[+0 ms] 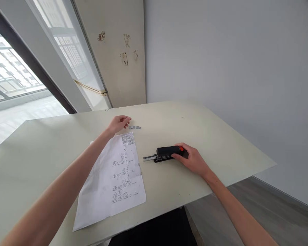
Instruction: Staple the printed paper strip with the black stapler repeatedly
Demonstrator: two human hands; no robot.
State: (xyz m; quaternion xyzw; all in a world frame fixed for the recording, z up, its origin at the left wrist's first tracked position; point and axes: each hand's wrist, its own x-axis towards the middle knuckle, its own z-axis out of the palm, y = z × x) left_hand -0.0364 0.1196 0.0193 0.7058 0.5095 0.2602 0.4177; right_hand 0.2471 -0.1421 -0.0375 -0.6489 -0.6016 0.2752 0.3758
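Observation:
A black stapler (pixel 165 153) with a red button lies on the pale table (pixel 215 143), its metal staple tray slid out to the left. My right hand (pixel 192 159) rests on its right end, fingers wrapped round it. My left hand (pixel 119 123) reaches far across the table, fingers curled in a pinch just left of a short strip of staples (pixel 135 127); whether it touches the strip I cannot tell. Printed white paper sheets (pixel 113 181) lie under my left forearm.
The table's right and near edges drop to a grey wooden floor (pixel 272 208). A grey wall stands behind, with a stained panel (pixel 118 51) and a large window (pixel 17 75) at the left.

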